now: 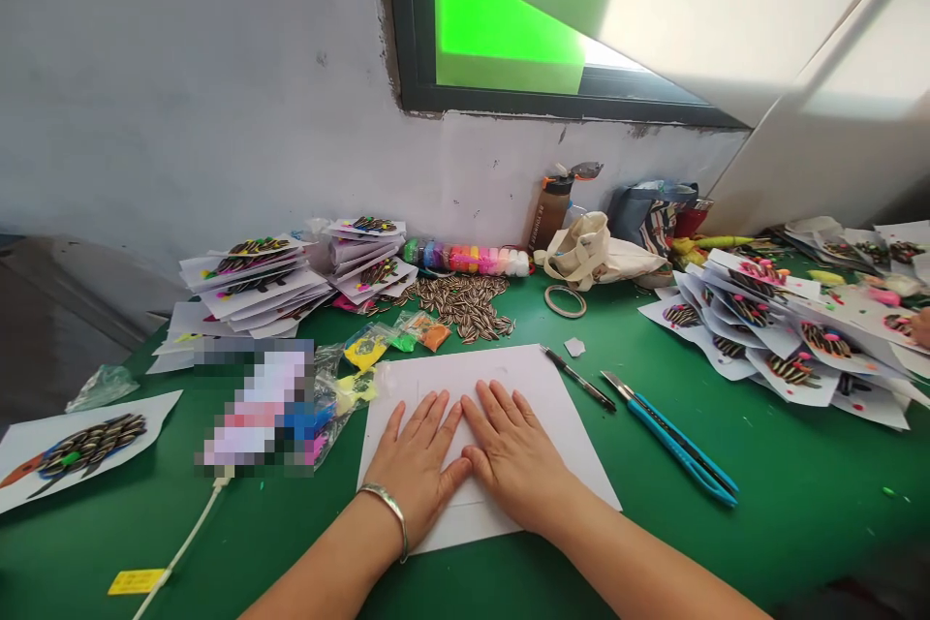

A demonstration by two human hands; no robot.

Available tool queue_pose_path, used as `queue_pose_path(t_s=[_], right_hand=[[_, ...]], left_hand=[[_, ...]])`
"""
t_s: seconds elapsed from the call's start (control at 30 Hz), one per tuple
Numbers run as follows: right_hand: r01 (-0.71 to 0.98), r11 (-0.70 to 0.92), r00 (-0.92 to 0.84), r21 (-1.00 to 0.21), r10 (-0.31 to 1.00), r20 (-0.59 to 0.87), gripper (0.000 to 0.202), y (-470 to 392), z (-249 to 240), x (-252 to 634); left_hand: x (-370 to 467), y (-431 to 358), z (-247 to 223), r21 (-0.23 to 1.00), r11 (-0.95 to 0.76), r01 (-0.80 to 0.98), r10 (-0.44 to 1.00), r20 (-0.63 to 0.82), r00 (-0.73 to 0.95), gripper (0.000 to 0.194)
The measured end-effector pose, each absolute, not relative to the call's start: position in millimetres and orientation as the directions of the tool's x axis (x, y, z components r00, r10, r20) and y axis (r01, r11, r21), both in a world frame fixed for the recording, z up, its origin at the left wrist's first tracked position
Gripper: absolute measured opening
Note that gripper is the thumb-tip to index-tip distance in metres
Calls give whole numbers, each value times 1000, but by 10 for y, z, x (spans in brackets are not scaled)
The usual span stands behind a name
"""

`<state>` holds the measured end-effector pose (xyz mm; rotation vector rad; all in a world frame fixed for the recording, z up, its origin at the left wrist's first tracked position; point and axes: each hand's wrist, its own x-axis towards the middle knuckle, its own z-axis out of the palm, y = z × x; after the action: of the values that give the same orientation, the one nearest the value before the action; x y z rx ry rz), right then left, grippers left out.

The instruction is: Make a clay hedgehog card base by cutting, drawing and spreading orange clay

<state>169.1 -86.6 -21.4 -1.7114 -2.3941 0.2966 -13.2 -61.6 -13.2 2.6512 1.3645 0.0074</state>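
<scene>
A white sheet of paper lies on the green table in front of me. My left hand rests flat on its left half, fingers spread, a silver bangle on the wrist. Beside it my right hand is pressed flat on the sheet too, and the two thumbs nearly meet. Neither hand holds anything. Just right of the paper are a black pen, touching its corner, and a blue box cutter with its blade out. Small bags of coloured clay lie off the paper's left edge.
Sunflower seeds are heaped behind the paper, near a tape roll. Stacks of seed-decorated sheets stand left and right. A cable runs along the left. Another person's hand shows at the right edge.
</scene>
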Motion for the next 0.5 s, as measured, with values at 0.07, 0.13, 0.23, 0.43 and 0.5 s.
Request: queue_pose_path(t_s=[0.07, 0.13, 0.23, 0.43, 0.5], right_hand=[[913, 309, -312, -268, 950, 33, 55, -869, -209, 1689], [913, 304, -307, -270, 951, 33, 55, -867, -205, 1687], [915, 296, -303, -273, 953, 19, 56, -864, -200, 1680], [921, 287, -298, -265, 955, -3, 59, -870, -186, 1680], [920, 289, -298, -264, 955, 4, 59, -871, -191, 1681]], left_hand=[[-143, -613, -144, 149, -553, 819, 820, -77, 568, 66], [-149, -611, -147, 150, -533, 832, 832, -87, 549, 69], [-147, -612, -132, 143, -509, 849, 846, -98, 524, 73], [-138, -622, -87, 89, -409, 908, 908, -63, 415, 88], [-135, -628, -80, 75, -425, 902, 903, -28, 428, 87]])
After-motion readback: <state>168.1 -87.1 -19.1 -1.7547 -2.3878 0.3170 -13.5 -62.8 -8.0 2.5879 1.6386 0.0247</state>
